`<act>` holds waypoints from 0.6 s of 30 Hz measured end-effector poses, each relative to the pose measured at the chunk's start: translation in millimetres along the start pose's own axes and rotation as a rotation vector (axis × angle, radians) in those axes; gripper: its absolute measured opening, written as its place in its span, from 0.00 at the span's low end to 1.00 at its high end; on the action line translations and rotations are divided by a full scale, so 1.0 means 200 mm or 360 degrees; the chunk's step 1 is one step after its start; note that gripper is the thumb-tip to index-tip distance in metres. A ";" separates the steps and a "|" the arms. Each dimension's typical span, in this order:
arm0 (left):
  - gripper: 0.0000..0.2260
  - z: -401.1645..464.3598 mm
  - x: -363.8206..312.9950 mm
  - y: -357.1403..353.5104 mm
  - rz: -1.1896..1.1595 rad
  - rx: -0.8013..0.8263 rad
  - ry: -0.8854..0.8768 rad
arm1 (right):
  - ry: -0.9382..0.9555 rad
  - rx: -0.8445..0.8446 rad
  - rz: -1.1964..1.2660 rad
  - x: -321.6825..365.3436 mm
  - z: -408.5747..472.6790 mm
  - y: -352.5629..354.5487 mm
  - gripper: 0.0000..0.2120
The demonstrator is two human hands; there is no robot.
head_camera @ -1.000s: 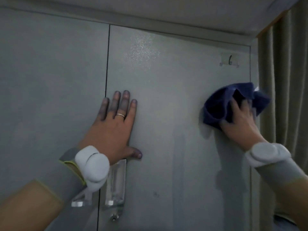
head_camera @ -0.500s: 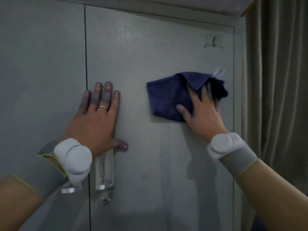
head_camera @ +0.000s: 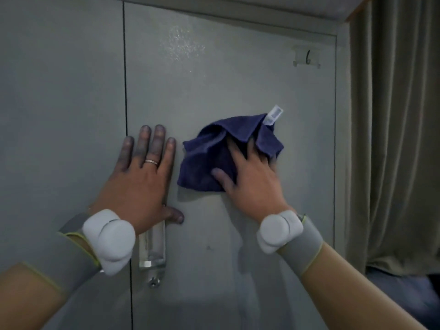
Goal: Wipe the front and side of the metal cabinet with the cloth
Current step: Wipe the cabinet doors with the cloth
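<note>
Your right hand (head_camera: 252, 179) is lying flat on the cloth (head_camera: 209, 160), fingers spread and mostly straight, pressing it against the right-hand door of the metal cabinet (head_camera: 238, 79). Your fingertips are disappearing under a fold of the fabric, so I can't tell whether they're curling into it.

The cloth is sitting mid-door, closer to the door's left edge than its right, and is bunched rather than squared. Its longer run is going from lower left to upper right. A white tag (head_camera: 273, 115) is sticking out of the upper right corner, pointing up and right. Your palm is hiding the cloth's lower right part.

Your left hand (head_camera: 140, 177) is lying open and flat on the same door, just right of the seam (head_camera: 125, 91) between the two doors, fingers pointing up, thumb out to the right. It's sitting just beside the cloth, not touching it. The fingers are looking grey and smudged, and a ring (head_camera: 151, 162) is showing on one of them.

Your left hand and its white wrist device (head_camera: 108, 241) are covering the top of the door handle (head_camera: 152, 248); only the lower part and the lock (head_camera: 153, 281) below it are showing.

A label holder (head_camera: 307, 58) marked "6" is sitting near the door's top right corner. The cabinet's side isn't visible; a curtain (head_camera: 392, 139) is hanging right beside that edge. The bottom of the cabinet is cut off.
</note>
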State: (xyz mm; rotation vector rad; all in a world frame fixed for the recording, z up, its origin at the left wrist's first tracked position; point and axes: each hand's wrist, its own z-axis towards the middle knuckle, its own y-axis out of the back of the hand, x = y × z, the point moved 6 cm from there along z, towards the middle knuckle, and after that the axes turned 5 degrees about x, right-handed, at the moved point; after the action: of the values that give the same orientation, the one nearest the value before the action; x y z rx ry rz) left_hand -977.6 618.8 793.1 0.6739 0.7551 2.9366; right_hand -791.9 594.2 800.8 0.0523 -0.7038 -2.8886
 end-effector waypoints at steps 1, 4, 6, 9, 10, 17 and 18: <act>0.66 -0.01 -0.01 0.01 -0.0007 0.0006 -0.0011 | -0.0010 0.0020 -0.0036 -0.06 -0.01 0.02 0.34; 0.66 -0.03 -0.03 -0.01 -0.0007 0.0092 -0.0043 | -0.0172 0.0044 -0.0076 -0.35 -0.07 0.06 0.35; 0.67 -0.04 -0.04 -0.01 -0.0029 0.0113 -0.0062 | -0.0359 0.0052 -0.0022 -0.54 -0.11 0.10 0.36; 0.66 -0.03 -0.06 -0.01 -0.0146 0.0201 -0.0059 | -0.0485 0.0153 -0.0024 -0.69 -0.12 0.09 0.37; 0.64 -0.03 -0.06 -0.01 -0.0164 0.0212 -0.0034 | -0.0500 0.0170 -0.0003 -0.70 -0.10 0.07 0.40; 0.64 -0.03 -0.06 -0.02 -0.0140 0.0287 0.0022 | -0.0154 -0.0095 -0.0207 -0.07 0.25 0.02 0.43; 0.64 -0.03 -0.05 -0.01 -0.0127 0.0265 0.0027 | -0.0102 -0.0136 -0.0201 0.04 0.30 0.03 0.40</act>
State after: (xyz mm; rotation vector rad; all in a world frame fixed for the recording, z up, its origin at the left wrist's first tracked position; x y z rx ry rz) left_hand -971.4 617.1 782.4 0.6139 1.0120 2.8339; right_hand -803.9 613.8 857.0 -0.0074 -0.6073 -3.0504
